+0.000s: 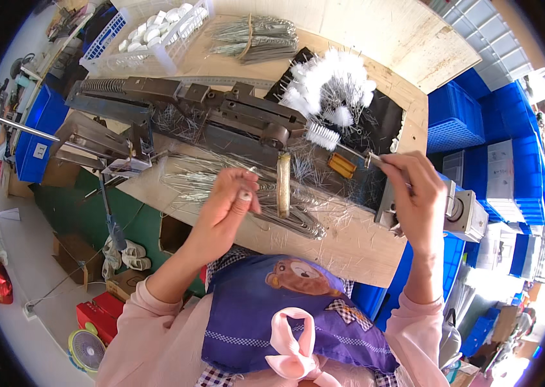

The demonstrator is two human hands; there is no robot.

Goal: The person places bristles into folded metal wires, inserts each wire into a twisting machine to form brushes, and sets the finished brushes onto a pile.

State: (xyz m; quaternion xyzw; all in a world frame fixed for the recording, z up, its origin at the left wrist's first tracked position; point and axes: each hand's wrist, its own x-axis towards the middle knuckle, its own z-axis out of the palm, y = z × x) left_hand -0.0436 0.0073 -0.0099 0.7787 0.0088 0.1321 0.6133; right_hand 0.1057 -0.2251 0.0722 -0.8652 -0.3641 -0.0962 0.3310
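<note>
My right hand (418, 193) pinches the wire end of a small white bristle brush (323, 136) at the right of the bench machine. The brush's bristles point left, close to the machine's dark metal arm (247, 109). My left hand (226, 203) is closed in front of the machine, just left of an upright brass-coloured handle (283, 184). Something small and pale shows at its fingertips, too small to name. Behind the held brush lies a pile of finished-looking white brushes (330, 84) with wire stems. A yellow block (341, 166) sits below the held brush.
Bent wires (221, 180) lie along the bench's near side, and a tied wire bundle (256, 39) at the back. A plastic basket (163, 58) holds white round pieces. A motor-like unit (466, 213) stands at the right edge. Blue crates (453, 116) are stacked beyond.
</note>
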